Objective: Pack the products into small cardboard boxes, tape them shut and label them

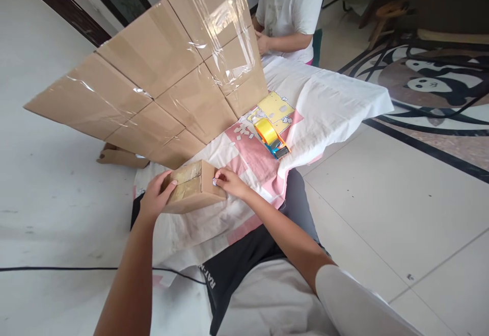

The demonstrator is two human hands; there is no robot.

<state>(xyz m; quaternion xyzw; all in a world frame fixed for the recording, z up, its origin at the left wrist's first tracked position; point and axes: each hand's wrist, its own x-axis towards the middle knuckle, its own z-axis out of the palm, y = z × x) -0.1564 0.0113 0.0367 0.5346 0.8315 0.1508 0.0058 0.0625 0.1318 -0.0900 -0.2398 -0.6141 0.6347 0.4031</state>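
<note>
Head view. Small brown cardboard box, oblong, tape across its top (191, 190): on the cloth-covered surface, close in front of the wearer. Left hand (156, 194) grasps its far-left end, thumb over the top edge, fingers wrapping the side. Right hand (230, 183) at the opposite end face, thumb and forefinger drawn together at a small white piece (215, 181). Pinching it or pressing it down: cannot tell.

Done: the box appears closed, its top seam taped over. Behind it, a tall stack of brown cardboard boxes (179, 83), seams flush, bound by clear tape; some strips wrinkled, glare hiding detail towards the upper right. Stack looks finished as a bundle on the side facing me.

Left, as judged: the white piece does not look settled on the end face. More loose white scraps (243, 132) lie about, beside a yellow printed sheet (275, 111), apparently unused. Yellow tape roll in an orange-and-blue dispenser (270, 136) rests near them, untouched by either hand. Small box sits apart from the bundle's taping, near its lower edge; whether they touch is unclear.

Beneath: white-and-pink patterned cloth (328, 96), creased. Across the surface, another person in a white top (292, 7), mostly beyond the stack.
</note>
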